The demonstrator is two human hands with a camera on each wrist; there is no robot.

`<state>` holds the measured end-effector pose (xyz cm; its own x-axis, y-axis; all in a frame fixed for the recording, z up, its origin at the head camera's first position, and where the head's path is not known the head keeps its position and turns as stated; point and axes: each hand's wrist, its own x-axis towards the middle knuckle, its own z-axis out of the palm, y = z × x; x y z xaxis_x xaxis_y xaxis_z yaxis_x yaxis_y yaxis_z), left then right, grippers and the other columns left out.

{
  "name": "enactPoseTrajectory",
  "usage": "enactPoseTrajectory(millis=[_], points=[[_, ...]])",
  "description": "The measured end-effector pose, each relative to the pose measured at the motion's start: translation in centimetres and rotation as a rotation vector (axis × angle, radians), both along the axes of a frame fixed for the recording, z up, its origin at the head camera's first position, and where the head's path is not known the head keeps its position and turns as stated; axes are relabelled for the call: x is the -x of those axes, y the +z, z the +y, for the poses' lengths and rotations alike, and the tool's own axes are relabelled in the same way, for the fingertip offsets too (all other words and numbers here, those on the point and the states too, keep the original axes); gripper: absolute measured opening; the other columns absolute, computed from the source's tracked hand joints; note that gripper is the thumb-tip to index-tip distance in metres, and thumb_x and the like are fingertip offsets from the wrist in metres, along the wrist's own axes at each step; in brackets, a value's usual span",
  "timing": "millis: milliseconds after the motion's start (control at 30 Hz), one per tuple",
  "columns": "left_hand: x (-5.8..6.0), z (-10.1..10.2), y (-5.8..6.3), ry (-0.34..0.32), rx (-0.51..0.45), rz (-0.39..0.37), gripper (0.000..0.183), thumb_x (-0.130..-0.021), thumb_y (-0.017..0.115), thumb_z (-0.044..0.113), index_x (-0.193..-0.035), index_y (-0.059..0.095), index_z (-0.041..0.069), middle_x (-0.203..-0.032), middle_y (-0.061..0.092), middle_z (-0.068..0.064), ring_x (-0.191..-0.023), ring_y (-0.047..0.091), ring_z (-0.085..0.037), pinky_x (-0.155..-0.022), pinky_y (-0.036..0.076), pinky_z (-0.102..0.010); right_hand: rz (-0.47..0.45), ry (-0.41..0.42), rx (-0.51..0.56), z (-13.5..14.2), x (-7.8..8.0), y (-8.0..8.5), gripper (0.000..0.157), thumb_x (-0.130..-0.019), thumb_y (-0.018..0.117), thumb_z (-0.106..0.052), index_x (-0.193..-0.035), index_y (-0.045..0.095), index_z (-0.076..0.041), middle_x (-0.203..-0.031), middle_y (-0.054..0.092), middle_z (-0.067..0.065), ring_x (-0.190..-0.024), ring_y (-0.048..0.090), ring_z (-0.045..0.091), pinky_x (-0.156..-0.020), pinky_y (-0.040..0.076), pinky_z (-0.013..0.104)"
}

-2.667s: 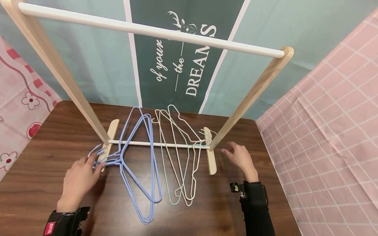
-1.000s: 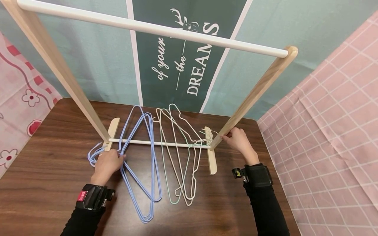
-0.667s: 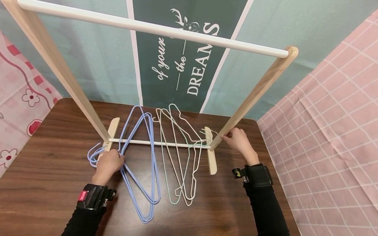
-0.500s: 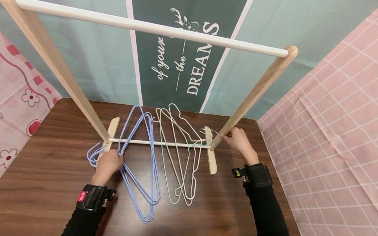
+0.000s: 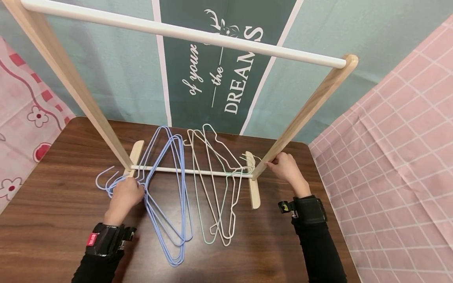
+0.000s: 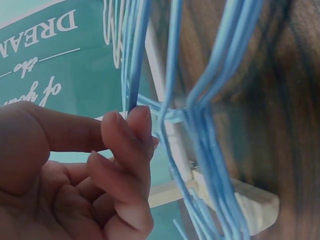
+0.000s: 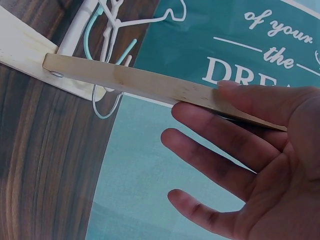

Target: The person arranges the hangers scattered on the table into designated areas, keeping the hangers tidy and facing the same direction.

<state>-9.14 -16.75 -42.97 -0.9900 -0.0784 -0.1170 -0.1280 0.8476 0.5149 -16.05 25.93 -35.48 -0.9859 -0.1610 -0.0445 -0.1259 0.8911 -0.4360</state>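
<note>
In the head view, several blue hangers [image 5: 183,196] lie overlapped at the left, across the rack's low white rail [image 5: 166,169]. My left hand [image 5: 124,196] pinches one blue hanger [image 6: 137,60] between thumb and fingertips near its neck. That hanger sits slightly apart from the others, its hook pointing left. My right hand [image 5: 288,173] holds the rack's right wooden upright [image 7: 150,82] low down, thumb on one side and index finger on the other; the remaining fingers are spread. Cream hangers [image 5: 211,169] and a mint hanger [image 5: 199,216] lie in the middle.
The rack's white top rail [image 5: 184,33] runs high across the view, above the brown table [image 5: 269,243]. Wooden feet [image 5: 255,196] stand at both ends. A printed teal cloth [image 5: 322,35] hangs behind, and pink cloths [image 5: 396,157] flank both sides.
My left hand has gone from the hooks to the hanger necks, then drawn one blue hanger slightly leftward. My right hand has moved onto the upright and stays there.
</note>
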Motion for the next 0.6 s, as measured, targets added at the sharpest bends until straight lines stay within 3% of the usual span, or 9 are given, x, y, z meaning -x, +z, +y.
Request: enactPoseTrajectory(millis=[67, 267, 600], points=[[-0.1, 0.1, 0.3, 0.006, 0.003, 0.042, 0.03, -0.079, 0.046, 0.007, -0.049, 0.041, 0.007, -0.064, 0.052, -0.024, -0.061, 0.053, -0.044, -0.052, 0.042, -0.052, -0.001, 0.003, 0.0, 0.0, 0.0, 0.0, 0.021, -0.085, 0.063, -0.009, -0.095, 0.065, 0.009, -0.079, 0.066, 0.02, -0.059, 0.058, 0.02, -0.047, 0.04, 0.028], [-0.4, 0.2, 0.9, 0.022, 0.017, 0.175, 0.031, -0.08, 0.048, 0.006, -0.051, 0.04, 0.01, -0.053, 0.042, -0.008, -0.05, 0.044, -0.031, -0.045, 0.035, -0.043, -0.007, 0.006, -0.007, 0.1, 0.1, 0.1, 0.021, -0.086, 0.062, -0.01, -0.093, 0.065, 0.009, -0.077, 0.065, 0.019, -0.054, 0.055, 0.017, -0.046, 0.039, 0.027], [-0.7, 0.8, 2.3, 0.04, -0.001, 0.212, 0.035, -0.082, 0.053, 0.01, -0.05, 0.04, 0.012, -0.05, 0.04, -0.004, -0.049, 0.043, -0.031, -0.04, 0.03, -0.039, -0.013, 0.006, -0.006, 0.1, 0.1, 0.1, 0.021, -0.086, 0.062, -0.01, -0.094, 0.065, 0.009, -0.078, 0.065, 0.02, -0.055, 0.056, 0.018, -0.047, 0.039, 0.028]])
